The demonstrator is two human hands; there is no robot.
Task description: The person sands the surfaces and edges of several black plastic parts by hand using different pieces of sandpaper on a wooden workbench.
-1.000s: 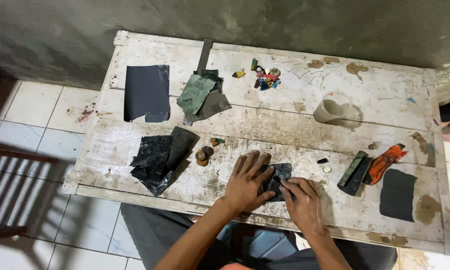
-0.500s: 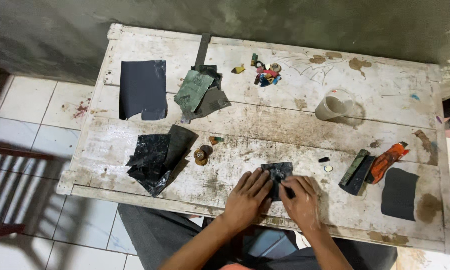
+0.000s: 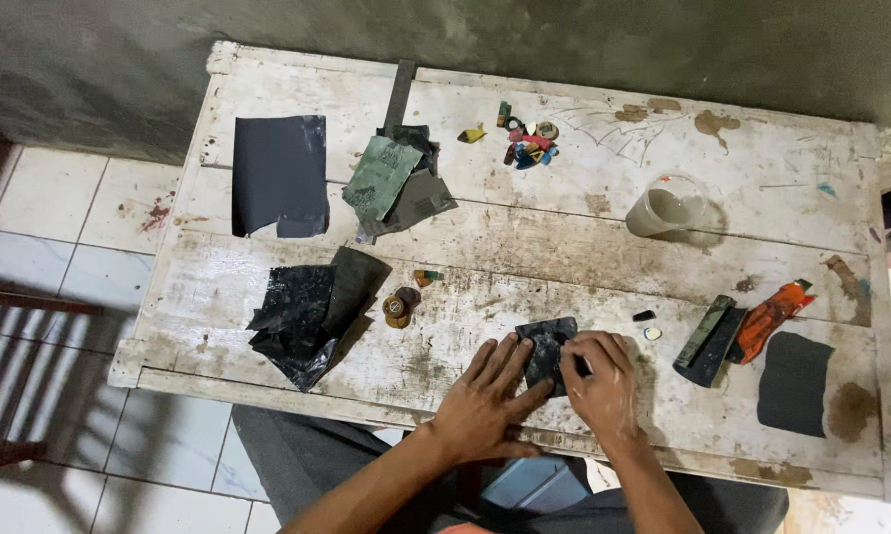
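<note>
Hands meet at the near edge of a worn, paint-stained white wooden table (image 3: 564, 247), seen from my head camera looking down; my left hand (image 3: 485, 400) lies flat with fingers spread, pressing on the left part of a small dark sandpaper square (image 3: 547, 346) that rests on the tabletop just in front of me; my right hand (image 3: 604, 381) is curled with its fingers drawn together on something small and dark pressed against the right edge of that square, too hidden for me to say what it is; I judge the step in hand to be rubbing a small piece against the abrasive while the other hand pins the sheet; the next move, as I judge it, calls for steady downward pressure, short strokes kept within the square, and the left palm staying put so the paper does not slide; farther left lies a crumpled black sheet (image 3: 302, 311) with a small round brown object (image 3: 398, 307) beside it; at the back sit a larger dark sheet (image 3: 277, 173), a green-and-grey stack of sheets (image 3: 396, 183) and a cluster of small colourful bits (image 3: 527, 138); to the right stand a clear plastic cup (image 3: 668, 206), an orange utility knife (image 3: 770, 314), a dark block (image 3: 708, 341) and another dark sheet (image 3: 795, 384).
</note>
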